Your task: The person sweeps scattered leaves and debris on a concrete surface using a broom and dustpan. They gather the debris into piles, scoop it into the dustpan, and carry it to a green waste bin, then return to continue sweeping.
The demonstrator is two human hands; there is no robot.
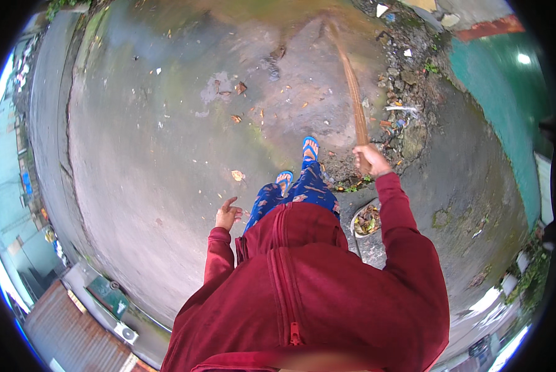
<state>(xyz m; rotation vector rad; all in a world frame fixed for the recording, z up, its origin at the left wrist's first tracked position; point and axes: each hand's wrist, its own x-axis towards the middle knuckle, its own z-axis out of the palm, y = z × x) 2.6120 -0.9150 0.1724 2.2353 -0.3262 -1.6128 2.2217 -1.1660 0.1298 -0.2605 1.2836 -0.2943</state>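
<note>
My right hand (373, 162) is closed around the near end of a long brown stick broom (352, 87). The broom slants forward and slightly left, its far end blurred over the wet ground beside the rubble. My left hand (228, 215) hangs by my left thigh, holding nothing, its fingers apart. Fallen leaves (237, 176) and bits of litter lie scattered on the pavement ahead of my feet. Close to my right side stands a pale container (354, 224) with dry leaves (368, 219) in it.
A strip of broken stones and rubble (408, 118) runs along the right. Beyond it rises a green wall (501, 93). My feet, in blue flip-flops (310, 147), stand on damp concrete (148, 167). A curb line (69, 136) borders the far left.
</note>
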